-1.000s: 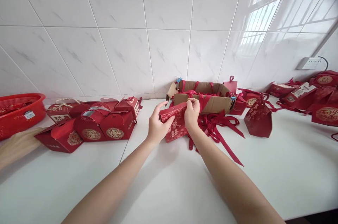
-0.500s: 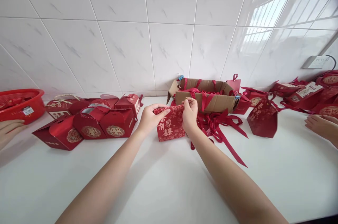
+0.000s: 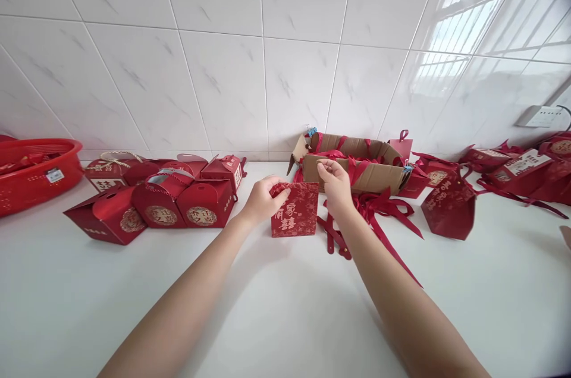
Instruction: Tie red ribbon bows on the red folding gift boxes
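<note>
A red paper gift bag (image 3: 297,217) with light characters and a flower pattern stands upright on the white table. My left hand (image 3: 266,199) pinches its top left edge between thumb and fingers. Just off the bag's top right corner, my right hand (image 3: 335,185) is raised with thumb and fingertips pressed together. Whatever may be between those fingertips is too small to make out. Below my right wrist lie dark red straps (image 3: 336,241) with small studs, and loose red ribbons (image 3: 379,208) spread to the right.
A cardboard box (image 3: 372,176) with red ribbons stands by the tiled wall. Several red gift boxes (image 3: 163,205) and a red plastic basket (image 3: 40,188) are on the left. At right are a ribboned red bag (image 3: 448,205) and more red boxes (image 3: 520,173); a person's fingertips (image 3: 566,235) show there.
My right hand has come away from the bag's top edge, up and to the right. My left hand keeps its hold. Another person's hand at left is out of view; the right one has mostly withdrawn.
</note>
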Available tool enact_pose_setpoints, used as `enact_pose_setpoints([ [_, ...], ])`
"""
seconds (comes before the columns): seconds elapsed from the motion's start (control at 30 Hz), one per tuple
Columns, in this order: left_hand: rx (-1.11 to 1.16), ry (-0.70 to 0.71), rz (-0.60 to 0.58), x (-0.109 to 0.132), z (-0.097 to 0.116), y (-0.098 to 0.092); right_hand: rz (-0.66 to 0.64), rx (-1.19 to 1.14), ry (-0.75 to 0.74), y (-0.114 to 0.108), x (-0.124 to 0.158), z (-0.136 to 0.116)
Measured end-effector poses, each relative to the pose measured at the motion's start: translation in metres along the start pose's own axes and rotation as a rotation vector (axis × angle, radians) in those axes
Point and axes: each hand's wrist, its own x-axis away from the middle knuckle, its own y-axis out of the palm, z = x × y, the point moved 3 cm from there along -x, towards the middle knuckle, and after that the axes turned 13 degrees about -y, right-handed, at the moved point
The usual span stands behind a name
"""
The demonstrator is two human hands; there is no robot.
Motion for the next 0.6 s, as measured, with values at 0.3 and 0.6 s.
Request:
enact_pose_setpoints([
  [0.3,0.014,0.01,-0.003,-0.002,-0.004,0.003,-0.77,0.56,-0.424,0.005,0.014,-0.041],
  [0.6,0.069,-0.029,-0.028,0.0,-0.004,0.003,-0.57,0.818,-0.771,0.001,0.013,-0.048],
])
